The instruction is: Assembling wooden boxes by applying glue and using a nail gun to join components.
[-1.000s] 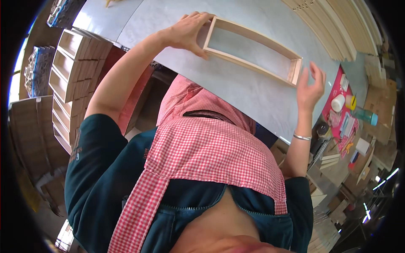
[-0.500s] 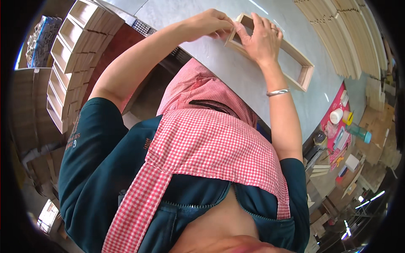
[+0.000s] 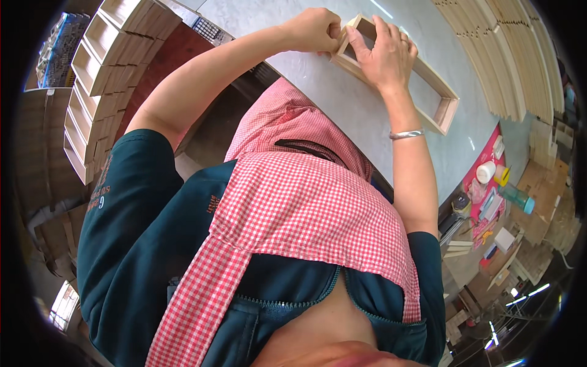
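A narrow rectangular pale wooden frame stands on the grey tabletop, its long sides running from upper left to lower right. My right hand grips it near its left end, with the thumb at the inside and the fingers over the far side. At the frame's left end corner, my left hand is closed, its fingers curled and pressed together. Whatever lies between those fingers is hidden.
Stacked wooden boxes rise at the left beside the table. Long wooden strips lie bundled at the far right. On a pink sheet at the right are a white jar and a teal-capped bottle.
My left hand's fingers have curled in more tightly at the frame's end. My right hand stays on the frame, which sits slightly further right in view.
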Demonstrator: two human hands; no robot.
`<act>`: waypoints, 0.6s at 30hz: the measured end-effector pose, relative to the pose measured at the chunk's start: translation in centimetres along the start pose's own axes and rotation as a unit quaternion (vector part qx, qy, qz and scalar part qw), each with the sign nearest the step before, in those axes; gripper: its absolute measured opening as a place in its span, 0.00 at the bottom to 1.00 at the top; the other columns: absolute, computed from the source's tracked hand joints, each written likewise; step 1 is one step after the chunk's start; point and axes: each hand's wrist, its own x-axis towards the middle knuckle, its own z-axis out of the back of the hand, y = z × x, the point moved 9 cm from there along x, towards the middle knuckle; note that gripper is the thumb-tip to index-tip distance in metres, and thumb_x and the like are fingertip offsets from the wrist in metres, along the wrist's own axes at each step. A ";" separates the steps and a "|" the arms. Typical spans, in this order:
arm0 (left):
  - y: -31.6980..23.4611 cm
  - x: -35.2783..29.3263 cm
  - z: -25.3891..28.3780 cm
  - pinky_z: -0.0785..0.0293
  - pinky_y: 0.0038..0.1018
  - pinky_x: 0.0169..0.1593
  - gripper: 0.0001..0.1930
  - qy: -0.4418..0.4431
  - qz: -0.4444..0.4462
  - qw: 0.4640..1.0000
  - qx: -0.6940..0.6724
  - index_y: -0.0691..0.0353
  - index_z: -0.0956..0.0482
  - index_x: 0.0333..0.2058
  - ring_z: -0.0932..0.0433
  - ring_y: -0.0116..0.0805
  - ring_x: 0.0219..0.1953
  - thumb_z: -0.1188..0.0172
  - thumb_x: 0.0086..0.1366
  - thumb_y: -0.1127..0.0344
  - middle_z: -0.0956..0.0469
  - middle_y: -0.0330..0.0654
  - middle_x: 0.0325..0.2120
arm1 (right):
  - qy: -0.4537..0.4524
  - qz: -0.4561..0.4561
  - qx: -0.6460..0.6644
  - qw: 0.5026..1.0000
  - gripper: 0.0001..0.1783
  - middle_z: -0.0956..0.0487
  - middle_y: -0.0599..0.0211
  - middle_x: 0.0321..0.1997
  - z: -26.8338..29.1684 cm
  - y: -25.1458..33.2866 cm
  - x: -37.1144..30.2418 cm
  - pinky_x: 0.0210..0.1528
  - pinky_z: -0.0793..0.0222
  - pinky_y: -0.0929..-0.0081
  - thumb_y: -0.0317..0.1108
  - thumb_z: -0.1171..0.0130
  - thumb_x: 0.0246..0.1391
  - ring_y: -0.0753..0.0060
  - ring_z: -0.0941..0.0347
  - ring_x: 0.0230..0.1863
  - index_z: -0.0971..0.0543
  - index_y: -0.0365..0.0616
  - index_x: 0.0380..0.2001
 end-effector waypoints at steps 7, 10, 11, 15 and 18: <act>0.4 -1.9 -0.6 0.26 0.19 0.34 0.05 -0.004 0.017 0.985 -0.170 0.64 0.19 0.34 0.24 0.26 0.25 0.39 0.66 0.69 0.23 0.38 0.25 | -0.060 0.023 0.000 0.998 0.38 0.16 0.56 0.45 0.1 0.0 0.0 0.60 0.40 0.46 0.70 0.48 0.58 0.51 0.22 0.47 0.21 0.46 0.51; 0.8 -3.9 -1.5 0.25 0.18 0.39 0.08 -0.024 0.047 0.949 -0.310 0.65 0.20 0.39 0.23 0.26 0.31 0.37 0.67 0.66 0.22 0.39 0.30 | -0.021 0.007 -0.017 1.000 0.40 0.17 0.59 0.49 0.2 0.1 -0.1 0.60 0.40 0.50 0.71 0.50 0.59 0.54 0.23 0.49 0.22 0.46 0.55; 1.1 -4.1 -1.7 0.25 0.18 0.41 0.09 -0.029 0.056 0.933 -0.355 0.65 0.21 0.41 0.22 0.26 0.33 0.37 0.68 0.65 0.22 0.40 0.31 | -0.008 0.000 -0.024 1.000 0.41 0.17 0.59 0.50 0.1 0.0 0.0 0.60 0.40 0.51 0.72 0.51 0.60 0.55 0.23 0.49 0.22 0.46 0.56; 1.3 -3.3 -1.8 0.25 0.18 0.45 0.16 0.013 0.061 0.943 -0.328 0.67 0.22 0.46 0.22 0.26 0.37 0.33 0.67 0.61 0.22 0.42 0.35 | -0.018 -0.013 -0.017 1.000 0.38 0.17 0.59 0.48 0.3 -0.1 0.1 0.59 0.39 0.51 0.70 0.50 0.60 0.56 0.22 0.48 0.22 0.48 0.54; 1.6 -3.1 -1.4 0.22 0.20 0.45 0.19 0.020 0.082 0.952 -0.295 0.69 0.22 0.48 0.21 0.28 0.37 0.30 0.65 0.62 0.21 0.44 0.35 | 0.018 -0.020 0.008 1.000 0.37 0.17 0.59 0.46 0.1 0.2 0.2 0.59 0.39 0.50 0.70 0.49 0.59 0.57 0.22 0.46 0.21 0.47 0.52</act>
